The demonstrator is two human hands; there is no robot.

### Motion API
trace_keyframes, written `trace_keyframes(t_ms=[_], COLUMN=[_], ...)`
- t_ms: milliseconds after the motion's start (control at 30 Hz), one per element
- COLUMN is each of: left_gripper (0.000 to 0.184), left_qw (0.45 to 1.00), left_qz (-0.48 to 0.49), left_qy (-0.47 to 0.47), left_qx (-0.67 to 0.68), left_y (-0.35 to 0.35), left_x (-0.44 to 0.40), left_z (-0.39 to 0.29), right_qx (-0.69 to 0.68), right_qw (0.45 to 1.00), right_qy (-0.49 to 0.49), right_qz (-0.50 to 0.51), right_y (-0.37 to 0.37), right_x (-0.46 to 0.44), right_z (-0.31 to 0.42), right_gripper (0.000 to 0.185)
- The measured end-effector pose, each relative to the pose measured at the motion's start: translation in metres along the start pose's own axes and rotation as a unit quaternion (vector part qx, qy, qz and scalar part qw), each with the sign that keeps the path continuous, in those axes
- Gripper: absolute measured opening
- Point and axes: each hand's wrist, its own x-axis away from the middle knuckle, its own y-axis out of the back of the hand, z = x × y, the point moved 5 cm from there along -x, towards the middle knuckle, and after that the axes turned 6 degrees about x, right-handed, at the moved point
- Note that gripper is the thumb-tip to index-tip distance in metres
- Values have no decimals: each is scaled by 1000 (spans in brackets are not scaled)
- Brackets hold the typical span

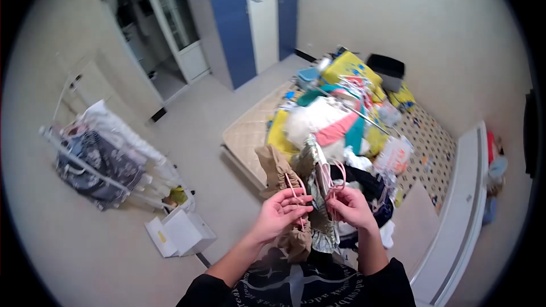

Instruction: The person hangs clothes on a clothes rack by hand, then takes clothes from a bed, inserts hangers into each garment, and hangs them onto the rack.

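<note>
Between my two hands hangs a tan drawstring bag [276, 171] with gathered fabric and a shiny silvery inside. My left hand [282, 209] is at its left side, fingers curled closed around a pink cord [293, 184] that runs along the gathered tan edge. On the other side, my right hand [349, 206] pinches a bundle of looped pink cords [335, 174] beside the silvery lining. The bag's lower part is partly hidden by my hands and shirt.
Ahead stands a bed [250, 128] heaped with clothes, yellow bags [350, 70] and plastic bags [393, 154]. A white rack with dark patterned cloth [99, 159] is at left, above an open white box [182, 233]. A blue and white wardrobe [230, 17] stands behind.
</note>
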Motion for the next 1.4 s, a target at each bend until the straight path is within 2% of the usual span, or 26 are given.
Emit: trace_keyframes(t_ms=[33, 100, 300, 333, 433, 500, 567, 633, 667, 800, 900, 1033, 1067, 1167, 1300, 1400], left_gripper=[49, 48, 48, 49, 43, 44, 44, 42, 39, 33, 40, 46, 49, 51, 51, 56], left_qw=[1000, 998, 975, 957, 932, 925, 915, 901, 896, 856, 839, 816, 809, 793, 787, 786], left_qz=[-20, -50, -166, -216, -261, -279, -281, -265, -267, -285, -286, -294, -263, -208, -195, -206], left_qy=[-14, -44, -149, -189, -249, -257, -280, -319, -337, -395, -424, -455, -479, -506, -522, -531], left_qx=[-9, -4, -14, -53, -22, 21, 69, 122, 108, 175, 188, 202, 219, 268, 263, 240], left_y=[12, 40, 121, 145, 182, 212, 235, 253, 263, 303, 337, 363, 379, 417, 460, 484], left_x=[8, 21, 58, 65, 68, 63, 53, 38, 29, 0, -15, -26, -29, -35, -44, -44], left_z=[-11, -32, -96, -117, -145, -157, -176, -202, -216, -273, -310, -379, -391, -427, -464, -489], right_qx=[-4, -35, 46, 46, 74, 112, 204, 288, 300, 334, 319, 190, 200, 255, 231, 210], right_qw=[999, 995, 977, 968, 955, 943, 921, 875, 863, 841, 841, 886, 880, 839, 866, 868], right_qy=[30, 24, 27, 28, 53, 68, 178, 288, 329, 354, 357, 335, 349, 424, 404, 407], right_qz=[31, 87, 207, 246, 284, 306, 281, 263, 239, 237, 253, 259, 252, 227, 181, 192], right_y=[-22, -67, -186, -218, -261, -286, -305, -321, -330, -359, -378, -379, -378, -383, -418, -453], right_x=[-20, -54, -153, -183, -231, -266, -299, -336, -353, -423, -471, -518, -533, -562, -605, -638], right_z=[-1, 7, 28, 33, 33, 36, 53, 67, 74, 92, 107, 132, 127, 129, 116, 116], right_gripper=[10, 9, 19, 20, 21, 20, 19, 19, 18, 21, 22, 41, 53, 54, 54, 52])
